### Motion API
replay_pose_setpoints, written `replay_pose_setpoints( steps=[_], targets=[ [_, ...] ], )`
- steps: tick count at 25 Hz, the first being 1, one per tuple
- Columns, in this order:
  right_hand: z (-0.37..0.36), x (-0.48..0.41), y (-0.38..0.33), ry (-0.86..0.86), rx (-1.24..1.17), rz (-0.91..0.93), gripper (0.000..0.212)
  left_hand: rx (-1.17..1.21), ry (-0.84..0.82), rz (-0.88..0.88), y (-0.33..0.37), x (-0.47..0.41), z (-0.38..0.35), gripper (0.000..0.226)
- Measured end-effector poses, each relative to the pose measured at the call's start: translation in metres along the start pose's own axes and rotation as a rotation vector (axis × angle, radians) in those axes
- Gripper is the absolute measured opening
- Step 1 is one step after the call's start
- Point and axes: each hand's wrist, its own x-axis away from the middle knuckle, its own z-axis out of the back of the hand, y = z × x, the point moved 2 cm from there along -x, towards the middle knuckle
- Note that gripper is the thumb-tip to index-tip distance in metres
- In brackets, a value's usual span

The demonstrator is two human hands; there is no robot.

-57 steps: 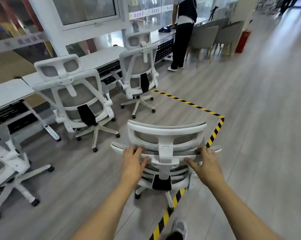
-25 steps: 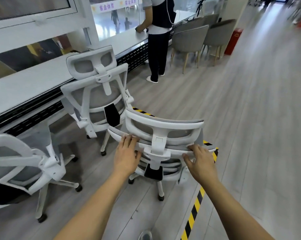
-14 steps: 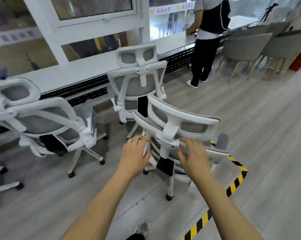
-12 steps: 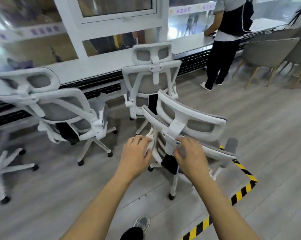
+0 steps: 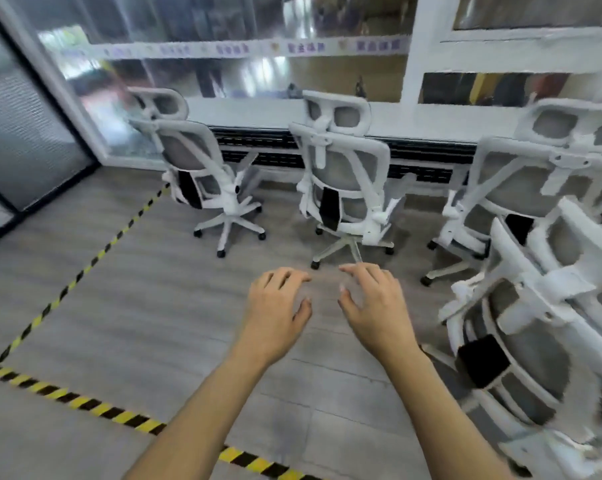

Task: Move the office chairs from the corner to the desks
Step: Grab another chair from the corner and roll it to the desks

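purple characters on white window strip (image 5: 244, 49), too blurred to read, no other text

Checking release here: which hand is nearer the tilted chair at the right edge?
Right. The right hand hangs open just left of the tilted chair; the left hand is farther left, over bare floor.

Three office chairs in a row at the far desk (image 5: 258, 114): left chair (image 5: 202, 174), middle chair (image 5: 344, 181), right chair (image 5: 521, 188). Fourth chair (image 5: 521, 341) near right. Floor tape (image 5: 85, 403) runs near left. Left hand (image 5: 275, 313) and right hand (image 5: 375, 310) side by side, centre, above bare floor.
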Motion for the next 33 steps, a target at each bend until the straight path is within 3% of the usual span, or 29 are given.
replay_pose_setpoints(
  steps=[4,10,18,24,33],
  targets=[
    [-0.08,-0.008,-0.128,-0.145,-0.107,0.265,0.037,-0.075,0.113,0.255,-0.1,0.087,0.079,0.038],
    [-0.22,0.05,-0.381,-0.33,-0.233,0.606,0.039,-0.221,0.356,0.611,-0.251,0.286,0.225,0.042],
    [-0.381,0.184,-0.687,-0.551,-0.462,0.85,0.039,-0.351,0.522,1.034,-0.407,0.549,0.381,0.039],
    [-0.494,0.242,-0.858,-0.689,-0.54,1.01,0.041,-0.406,0.594,1.216,-0.523,0.663,0.458,0.039],
    [-0.679,0.326,-1.188,-0.935,-0.687,1.234,0.041,-0.577,0.681,1.513,-0.73,0.834,0.62,0.034]
  ],
)
